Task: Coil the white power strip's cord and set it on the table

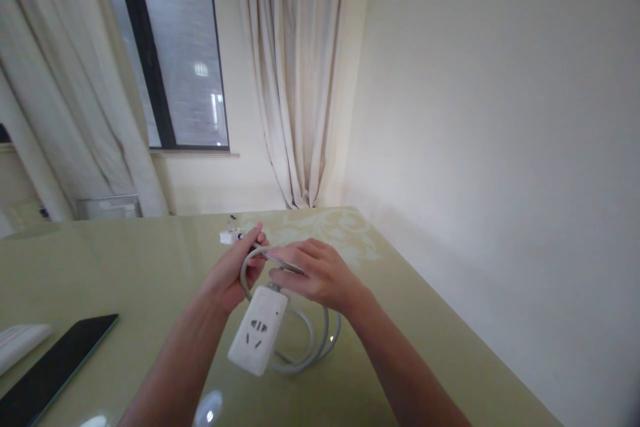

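Note:
A white power strip (260, 330) hangs tilted below my hands, its socket slots facing me. From its top end runs a grey power cord (300, 365), looped several times. My right hand (317, 272) pinches the cord just above the power strip. My left hand (243, 270) is closed around a stretch of the cord farther left, its fingers partly hidden by the wrist and the loop. Just beyond the left fingertips is the cord's white plug (230, 236), prongs pointing up and away. The lower coils hang under my right hand, close to the tabletop.
The greenish, glossy table (150, 280) reaches back towards a window (183, 47) and curtains (300, 67). A dark flat panel (60, 363) and a white object (23, 340) lie at the left. A plain wall (490, 147) borders the right side.

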The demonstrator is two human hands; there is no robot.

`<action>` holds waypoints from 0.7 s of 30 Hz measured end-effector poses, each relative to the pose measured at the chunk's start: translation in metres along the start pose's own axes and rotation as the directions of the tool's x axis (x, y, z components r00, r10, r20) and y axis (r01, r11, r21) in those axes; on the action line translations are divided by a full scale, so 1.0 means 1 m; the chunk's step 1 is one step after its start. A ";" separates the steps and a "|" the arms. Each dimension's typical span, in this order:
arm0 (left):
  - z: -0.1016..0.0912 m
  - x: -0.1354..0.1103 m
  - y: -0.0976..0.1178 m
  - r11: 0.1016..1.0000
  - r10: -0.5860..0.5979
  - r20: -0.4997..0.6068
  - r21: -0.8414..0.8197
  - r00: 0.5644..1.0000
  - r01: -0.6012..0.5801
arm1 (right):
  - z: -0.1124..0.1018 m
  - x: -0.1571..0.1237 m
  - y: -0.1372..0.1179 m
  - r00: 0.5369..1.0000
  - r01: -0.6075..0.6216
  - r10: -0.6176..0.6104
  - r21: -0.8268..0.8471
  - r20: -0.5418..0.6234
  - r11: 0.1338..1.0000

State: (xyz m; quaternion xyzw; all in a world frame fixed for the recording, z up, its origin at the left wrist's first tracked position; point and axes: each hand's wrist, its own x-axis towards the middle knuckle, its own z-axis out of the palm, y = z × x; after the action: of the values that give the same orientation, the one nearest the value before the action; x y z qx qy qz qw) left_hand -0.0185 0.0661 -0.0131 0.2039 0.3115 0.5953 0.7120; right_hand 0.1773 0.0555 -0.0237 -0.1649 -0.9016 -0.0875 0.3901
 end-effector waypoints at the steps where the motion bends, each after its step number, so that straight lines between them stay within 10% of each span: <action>1: 0.000 -0.001 0.002 1.000 -0.025 0.012 -0.013 1.000 0.025 | 0.002 -0.001 0.001 1.000 -0.017 0.018 0.029 -0.023 0.999; 9: 0.001 -0.004 -0.006 0.976 0.205 0.136 0.045 0.969 -0.212 | 0.014 -0.008 0.013 0.870 -0.199 0.364 0.440 -0.332 0.876; 16: -0.010 0.022 -0.029 0.928 0.348 0.023 0.132 0.937 -0.348 | 0.018 -0.031 0.019 0.792 -0.324 0.570 0.641 -0.219 0.696; 21: -0.032 0.043 -0.022 0.939 0.337 -0.138 0.127 0.931 -0.321 | 0.006 -0.070 0.012 0.641 -0.479 0.766 0.751 -0.055 0.454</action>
State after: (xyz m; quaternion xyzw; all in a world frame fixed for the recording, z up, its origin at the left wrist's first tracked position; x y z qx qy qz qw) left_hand -0.0198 0.1005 -0.0593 0.2415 0.3582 0.7039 0.5639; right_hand 0.2228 0.0518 -0.0787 -0.3161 -0.6410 0.3688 0.5943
